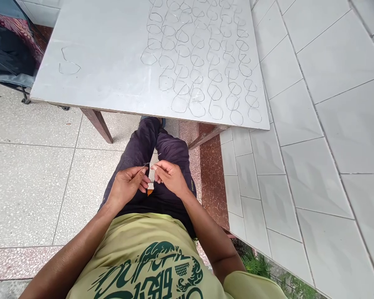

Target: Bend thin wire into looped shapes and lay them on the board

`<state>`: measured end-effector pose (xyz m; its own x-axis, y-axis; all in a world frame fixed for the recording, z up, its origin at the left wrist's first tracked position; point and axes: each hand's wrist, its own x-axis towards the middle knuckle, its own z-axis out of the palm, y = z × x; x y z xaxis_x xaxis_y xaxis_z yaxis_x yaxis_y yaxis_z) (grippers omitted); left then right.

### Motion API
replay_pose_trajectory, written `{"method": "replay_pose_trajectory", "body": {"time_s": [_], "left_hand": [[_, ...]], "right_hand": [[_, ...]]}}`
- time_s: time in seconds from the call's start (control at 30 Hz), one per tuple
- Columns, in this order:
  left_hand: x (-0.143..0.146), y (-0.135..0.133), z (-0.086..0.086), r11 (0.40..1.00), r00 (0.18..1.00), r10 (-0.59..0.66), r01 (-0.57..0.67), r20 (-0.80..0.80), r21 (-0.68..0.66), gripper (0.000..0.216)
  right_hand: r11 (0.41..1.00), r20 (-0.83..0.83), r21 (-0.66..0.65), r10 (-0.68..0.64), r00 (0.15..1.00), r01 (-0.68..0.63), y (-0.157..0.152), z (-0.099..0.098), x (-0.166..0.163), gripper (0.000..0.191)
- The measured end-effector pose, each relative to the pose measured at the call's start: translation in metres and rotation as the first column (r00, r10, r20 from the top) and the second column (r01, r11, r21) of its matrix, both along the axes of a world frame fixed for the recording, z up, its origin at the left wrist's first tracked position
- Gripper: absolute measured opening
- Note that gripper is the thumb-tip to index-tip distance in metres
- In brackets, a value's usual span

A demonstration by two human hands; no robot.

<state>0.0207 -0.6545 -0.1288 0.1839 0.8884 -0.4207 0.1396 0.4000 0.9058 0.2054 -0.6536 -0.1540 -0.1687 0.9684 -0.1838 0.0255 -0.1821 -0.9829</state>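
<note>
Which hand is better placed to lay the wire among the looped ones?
Probably the right hand: it is nearer the looped wires, which lie on the right of the table. The left hand is farther off; both appear to pinch thin wire.

Tiled wall (pixel 308 174); plants (pixel 257 264); apparently a chair (pixel 15 80)

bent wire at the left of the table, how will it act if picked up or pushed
The bent wire looks very thin, so it is probably light. Its open bends suggest it may be springy rather than floppy. Lying flat on the smooth-looking table, it would likely slide, not roll.
</note>
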Motion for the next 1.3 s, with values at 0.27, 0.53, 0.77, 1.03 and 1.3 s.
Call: {"method": "replay_pose_trajectory", "body": {"time_s": [0.27,0.53,0.77,1.03,1.3], "left_hand": [[-0.003,-0.001,-0.003,0.987,0.99,0.099,-0.085,-0.1,0.137,0.046],[-0.005,-0.005,-0.006,0.952,0.977,-0.038,0.099,-0.208,0.29,0.04],[-0.011,-0.006,-0.003,0.95,0.972,-0.188,0.216,-0.138,0.227,0.038],[-0.005,-0.005,-0.002,0.98,0.987,0.001,0.032,-0.161,0.196,0.039],[-0.004,-0.002,-0.002,0.983,0.983,0.043,-0.01,-0.179,0.183,0.038]], "right_hand": [[0.995,-0.031,0.042,-0.092,0.995,0.094,0.005,0.002,0.002,0.038],[0.985,-0.254,-0.105,-0.16,0.954,0.137,0.02,0.002,-0.01,0.045],[0.969,-0.38,-0.237,-0.163,0.91,0.074,0.017,-0.003,-0.008,0.045],[0.99,-0.16,-0.051,-0.138,0.977,0.132,0.003,-0.002,-0.014,0.032],[0.977,0.13,0.209,-0.078,0.988,0.05,-0.009,-0.007,-0.01,0.022]]}}
